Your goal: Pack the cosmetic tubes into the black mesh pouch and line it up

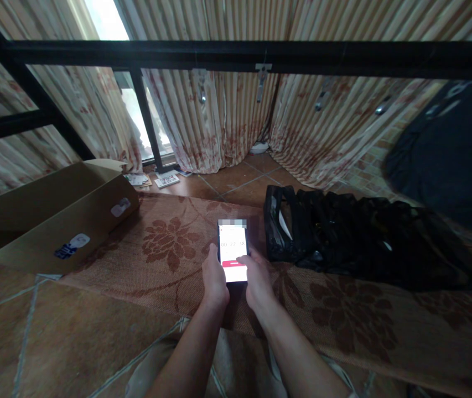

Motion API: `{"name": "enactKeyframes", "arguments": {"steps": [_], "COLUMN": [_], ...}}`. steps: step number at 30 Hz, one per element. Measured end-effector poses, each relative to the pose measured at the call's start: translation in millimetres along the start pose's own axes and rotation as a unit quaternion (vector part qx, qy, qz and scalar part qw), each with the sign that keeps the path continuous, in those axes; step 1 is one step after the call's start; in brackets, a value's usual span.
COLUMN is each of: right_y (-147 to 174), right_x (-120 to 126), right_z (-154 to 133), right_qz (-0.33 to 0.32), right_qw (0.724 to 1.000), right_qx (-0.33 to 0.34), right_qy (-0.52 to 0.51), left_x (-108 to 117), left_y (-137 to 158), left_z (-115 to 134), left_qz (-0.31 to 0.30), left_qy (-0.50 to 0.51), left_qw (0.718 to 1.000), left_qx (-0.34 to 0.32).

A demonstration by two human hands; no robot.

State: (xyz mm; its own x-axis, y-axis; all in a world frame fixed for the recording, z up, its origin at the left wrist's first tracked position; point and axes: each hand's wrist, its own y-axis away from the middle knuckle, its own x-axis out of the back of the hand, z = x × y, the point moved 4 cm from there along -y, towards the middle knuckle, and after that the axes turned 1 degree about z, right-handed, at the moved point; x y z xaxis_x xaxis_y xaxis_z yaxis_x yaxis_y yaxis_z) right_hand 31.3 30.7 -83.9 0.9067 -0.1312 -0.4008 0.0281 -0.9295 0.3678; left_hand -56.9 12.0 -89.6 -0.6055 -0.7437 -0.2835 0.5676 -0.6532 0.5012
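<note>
A smartphone with a bright white screen is held upright between both my hands over the patterned rug. Its screen shows large digits like a timer and a red bar below them. My left hand grips the phone's left edge, fingers hidden behind it. Along the right edge, my right hand is closed round the phone, its thumb lying over the screen at the red bar. Just right of the phone lies a long black fabric organizer with several compartments; something pale shows in its nearest one.
An open cardboard box stands at the left on the rug. Printed cards lie by the window frame. Striped curtains hang behind a black metal bar. A dark rounded object is at the right.
</note>
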Motion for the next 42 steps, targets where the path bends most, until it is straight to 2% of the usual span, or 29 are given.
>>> {"name": "enactKeyframes", "arguments": {"steps": [13,42], "right_y": [-1.0,0.3], "right_x": [-0.2,0.1], "right_z": [0.8,-0.6], "right_qz": [0.006,0.008], "right_qw": [1.000,1.000], "right_qx": [-0.001,0.001], "right_qy": [-0.004,0.012], "left_x": [-0.2,-1.4], "left_y": [1.6,2.8], "left_z": [2.8,3.6], "left_qz": [0.016,0.004], "left_qy": [-0.013,-0.011], "left_qw": [1.000,1.000], "left_qx": [0.014,-0.011]}}
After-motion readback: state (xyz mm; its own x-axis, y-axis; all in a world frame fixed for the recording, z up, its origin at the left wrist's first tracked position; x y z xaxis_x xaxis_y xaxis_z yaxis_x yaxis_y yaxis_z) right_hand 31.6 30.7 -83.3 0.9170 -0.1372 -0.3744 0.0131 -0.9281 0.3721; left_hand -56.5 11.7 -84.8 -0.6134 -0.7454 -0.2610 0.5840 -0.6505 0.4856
